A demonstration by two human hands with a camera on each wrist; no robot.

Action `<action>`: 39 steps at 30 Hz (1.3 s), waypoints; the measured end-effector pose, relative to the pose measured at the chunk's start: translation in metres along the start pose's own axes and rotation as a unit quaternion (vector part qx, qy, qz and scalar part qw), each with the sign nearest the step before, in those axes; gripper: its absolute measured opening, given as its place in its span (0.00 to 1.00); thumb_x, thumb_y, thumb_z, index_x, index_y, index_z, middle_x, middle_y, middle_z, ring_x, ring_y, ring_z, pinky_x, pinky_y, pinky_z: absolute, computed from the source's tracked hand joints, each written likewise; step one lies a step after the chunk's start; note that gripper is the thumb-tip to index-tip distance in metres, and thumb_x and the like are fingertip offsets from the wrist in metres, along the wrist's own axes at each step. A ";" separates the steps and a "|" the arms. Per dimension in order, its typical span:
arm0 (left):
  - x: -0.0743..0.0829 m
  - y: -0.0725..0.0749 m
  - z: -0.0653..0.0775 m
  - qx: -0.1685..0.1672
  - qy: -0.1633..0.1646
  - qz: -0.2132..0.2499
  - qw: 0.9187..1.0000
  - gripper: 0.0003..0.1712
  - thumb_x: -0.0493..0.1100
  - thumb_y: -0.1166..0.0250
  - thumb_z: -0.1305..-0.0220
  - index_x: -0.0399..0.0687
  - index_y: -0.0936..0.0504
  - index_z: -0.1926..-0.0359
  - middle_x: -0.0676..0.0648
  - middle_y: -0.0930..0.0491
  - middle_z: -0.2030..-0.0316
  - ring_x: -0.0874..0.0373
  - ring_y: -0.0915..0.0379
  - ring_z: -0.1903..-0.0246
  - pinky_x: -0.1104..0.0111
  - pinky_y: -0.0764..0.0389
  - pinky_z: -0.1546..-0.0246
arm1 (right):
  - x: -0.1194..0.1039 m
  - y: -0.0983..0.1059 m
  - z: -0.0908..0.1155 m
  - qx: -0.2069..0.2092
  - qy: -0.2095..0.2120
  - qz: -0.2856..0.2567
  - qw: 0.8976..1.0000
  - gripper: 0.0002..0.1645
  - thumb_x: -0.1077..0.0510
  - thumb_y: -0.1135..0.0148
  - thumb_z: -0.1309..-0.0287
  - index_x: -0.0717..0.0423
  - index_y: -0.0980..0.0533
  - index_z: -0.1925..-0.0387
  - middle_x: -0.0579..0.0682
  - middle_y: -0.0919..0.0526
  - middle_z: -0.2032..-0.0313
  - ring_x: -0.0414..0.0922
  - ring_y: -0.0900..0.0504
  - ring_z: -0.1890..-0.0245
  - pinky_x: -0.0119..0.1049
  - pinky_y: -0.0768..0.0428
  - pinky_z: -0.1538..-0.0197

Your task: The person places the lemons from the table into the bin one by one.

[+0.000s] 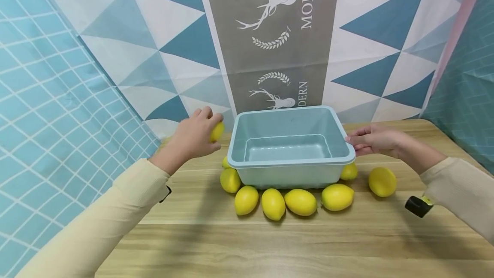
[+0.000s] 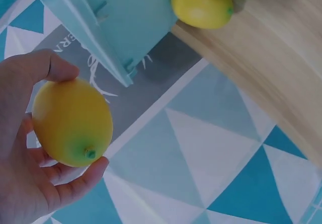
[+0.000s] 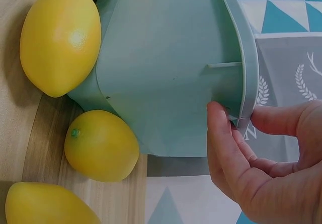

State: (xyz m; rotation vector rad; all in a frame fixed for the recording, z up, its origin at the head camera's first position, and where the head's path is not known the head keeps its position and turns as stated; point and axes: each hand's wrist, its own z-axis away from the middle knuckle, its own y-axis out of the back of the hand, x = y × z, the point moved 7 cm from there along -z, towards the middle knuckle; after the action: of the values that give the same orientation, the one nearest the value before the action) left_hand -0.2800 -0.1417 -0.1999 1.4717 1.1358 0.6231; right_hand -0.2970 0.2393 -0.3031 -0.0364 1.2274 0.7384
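Note:
A light blue plastic basin (image 1: 289,173) stands toward the back of the wooden table, its visible floor bare. To its left, above the table, my left hand (image 1: 197,134) holds a yellow lemon (image 2: 73,121) between thumb and fingers. The left wrist view shows the lemon's green stem end. My right hand (image 1: 372,140) pinches the basin's right rim, thumb on the edge and fingers beneath it, as the right wrist view shows. Several lemons (image 1: 273,204) lie around the basin's front and sides. One more lemon (image 1: 382,182) sits apart, near my right hand.
Behind the basin hangs a patterned cloth (image 1: 278,55) with triangles and deer heads. Blue tiled-pattern sheets (image 1: 46,76) flank the table on both sides. The wooden tabletop (image 1: 247,243) extends in front of the lemons.

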 end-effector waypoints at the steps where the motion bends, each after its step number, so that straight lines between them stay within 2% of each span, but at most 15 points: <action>1: 0.001 0.002 -0.002 -0.003 -0.002 0.001 1.000 0.30 0.49 0.31 0.51 0.49 0.29 0.46 0.43 0.31 0.59 0.49 0.35 0.63 0.63 0.27 0.79 | 0.000 0.000 0.000 0.002 -0.003 -0.001 1.000 0.37 0.53 0.50 0.30 0.76 0.47 0.33 0.41 0.18 0.59 0.33 0.17 0.61 0.32 0.17 0.50; 7: 0.006 0.015 -0.021 -0.017 -0.018 0.027 0.999 0.30 0.50 0.32 0.50 0.51 0.27 0.45 0.44 0.30 0.57 0.50 0.33 0.61 0.62 0.25 0.74 | 0.001 0.000 0.000 0.004 -0.005 -0.004 1.000 0.36 0.53 0.50 0.30 0.76 0.46 0.33 0.41 0.18 0.59 0.34 0.16 0.61 0.32 0.17 0.50; 11: 0.014 0.025 -0.033 -0.022 -0.039 0.041 0.998 0.28 0.49 0.32 0.49 0.52 0.27 0.46 0.45 0.30 0.58 0.51 0.33 0.62 0.63 0.25 0.71 | 0.002 0.001 0.001 0.004 -0.006 -0.005 1.000 0.36 0.53 0.50 0.30 0.76 0.46 0.33 0.40 0.18 0.60 0.34 0.16 0.61 0.33 0.17 0.49; 17: 0.026 0.034 -0.048 -0.027 -0.063 0.064 0.996 0.27 0.47 0.33 0.49 0.51 0.28 0.46 0.44 0.31 0.55 0.50 0.33 0.59 0.62 0.23 0.64 | 0.002 0.003 0.002 0.011 -0.009 0.000 1.000 0.36 0.53 0.50 0.30 0.76 0.46 0.33 0.40 0.18 0.60 0.34 0.16 0.61 0.33 0.17 0.50; 21: 0.030 0.034 -0.055 -0.036 -0.066 0.071 0.995 0.28 0.47 0.32 0.49 0.50 0.29 0.45 0.43 0.31 0.54 0.50 0.33 0.58 0.61 0.22 0.60 | 0.000 0.002 0.002 0.018 -0.008 0.011 1.000 0.37 0.53 0.49 0.31 0.76 0.45 0.33 0.40 0.18 0.60 0.34 0.17 0.62 0.33 0.17 0.50; 27: 0.032 0.032 -0.062 -0.050 -0.061 0.084 0.993 0.30 0.47 0.33 0.48 0.53 0.29 0.43 0.45 0.31 0.52 0.50 0.33 0.57 0.61 0.22 0.60 | -0.003 0.001 0.003 0.029 -0.003 0.030 0.999 0.36 0.53 0.48 0.31 0.76 0.43 0.34 0.42 0.19 0.59 0.34 0.17 0.61 0.33 0.16 0.50; 34: 0.039 0.030 -0.072 -0.052 -0.076 0.106 0.990 0.31 0.46 0.32 0.47 0.51 0.30 0.42 0.44 0.32 0.49 0.50 0.33 0.54 0.60 0.22 0.54 | -0.003 0.003 0.003 0.038 0.000 0.044 0.998 0.37 0.51 0.47 0.32 0.76 0.42 0.35 0.45 0.20 0.54 0.34 0.18 0.58 0.35 0.17 0.48; 39: 0.042 0.025 -0.079 -0.063 -0.074 0.106 0.990 0.31 0.46 0.32 0.47 0.53 0.31 0.41 0.45 0.33 0.48 0.50 0.32 0.55 0.60 0.21 0.56 | -0.002 -0.002 0.002 0.034 0.002 0.047 0.998 0.36 0.51 0.48 0.31 0.76 0.42 0.35 0.52 0.22 0.49 0.35 0.19 0.57 0.34 0.17 0.48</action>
State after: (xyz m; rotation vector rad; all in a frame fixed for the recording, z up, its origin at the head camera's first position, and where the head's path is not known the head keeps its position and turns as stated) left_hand -0.3240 -0.0673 -0.1663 1.5136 0.8186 0.7061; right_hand -0.2948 0.2371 -0.3011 0.0758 1.2647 0.7771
